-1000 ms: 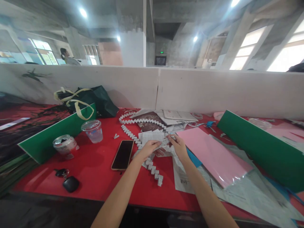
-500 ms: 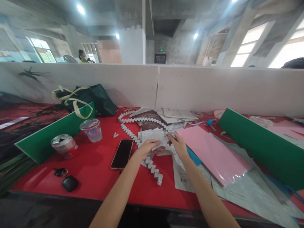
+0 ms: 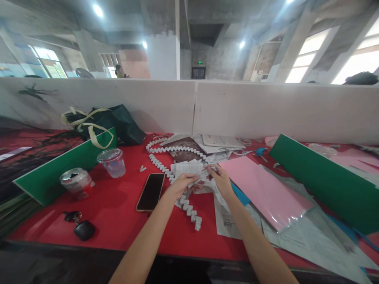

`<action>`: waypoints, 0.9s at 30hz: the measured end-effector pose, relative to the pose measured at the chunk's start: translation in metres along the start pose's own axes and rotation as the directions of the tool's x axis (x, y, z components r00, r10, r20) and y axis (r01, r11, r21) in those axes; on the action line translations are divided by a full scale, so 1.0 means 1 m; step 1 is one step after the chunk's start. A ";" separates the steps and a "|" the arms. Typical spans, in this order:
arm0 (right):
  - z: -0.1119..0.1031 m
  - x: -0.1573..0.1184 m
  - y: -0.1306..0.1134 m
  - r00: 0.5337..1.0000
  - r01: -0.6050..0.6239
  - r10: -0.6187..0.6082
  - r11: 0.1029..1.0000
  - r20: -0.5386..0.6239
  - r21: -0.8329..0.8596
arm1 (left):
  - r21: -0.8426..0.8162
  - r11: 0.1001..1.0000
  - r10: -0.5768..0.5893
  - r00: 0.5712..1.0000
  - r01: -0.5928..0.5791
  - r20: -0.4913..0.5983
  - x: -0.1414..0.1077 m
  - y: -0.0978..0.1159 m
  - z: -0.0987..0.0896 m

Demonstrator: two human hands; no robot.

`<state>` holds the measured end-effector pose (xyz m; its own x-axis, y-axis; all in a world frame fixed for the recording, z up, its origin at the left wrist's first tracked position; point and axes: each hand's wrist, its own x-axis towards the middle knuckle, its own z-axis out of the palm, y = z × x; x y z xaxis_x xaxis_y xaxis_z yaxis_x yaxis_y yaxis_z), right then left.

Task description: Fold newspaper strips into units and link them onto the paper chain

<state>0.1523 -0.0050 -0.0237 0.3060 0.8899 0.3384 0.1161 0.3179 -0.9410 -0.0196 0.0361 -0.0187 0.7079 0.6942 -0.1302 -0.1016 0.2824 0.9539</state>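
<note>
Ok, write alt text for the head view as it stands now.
A person's left hand and right hand hold a small piece of paper between them above a red table. A zigzag paper chain curves near the left hand. A phone, cup and can sit leftward; a pink sheet lies rightward.

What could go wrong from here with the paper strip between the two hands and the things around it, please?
The paper strip, held between the left hand and right hand, might tear or crease if pulled too hard. The zigzag folded-paper chain passes close to the left hand, so a careless sweep could snag or bend it. The smartphone lies beside the left forearm and might get nudged.
</note>
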 end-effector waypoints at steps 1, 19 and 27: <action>0.000 0.000 0.000 1.000 0.000 0.000 1.000 0.001 -0.004 | 0.011 1.000 0.009 1.000 -0.009 -0.001 0.000 0.000 0.000; -0.019 0.004 -0.004 0.951 0.085 -0.091 0.996 -0.294 -0.034 | -0.020 0.993 0.115 0.979 -0.120 -0.169 0.003 0.001 0.000; -0.009 0.001 -0.006 0.998 0.015 -0.019 0.998 -0.065 -0.065 | 0.029 0.999 0.026 0.999 -0.025 -0.021 0.001 0.001 -0.003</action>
<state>0.1602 -0.0089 -0.0180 0.3650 0.8604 0.3558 0.1820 0.3089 -0.9335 -0.0213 0.0394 -0.0188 0.6902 0.7150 -0.1111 -0.0990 0.2455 0.9643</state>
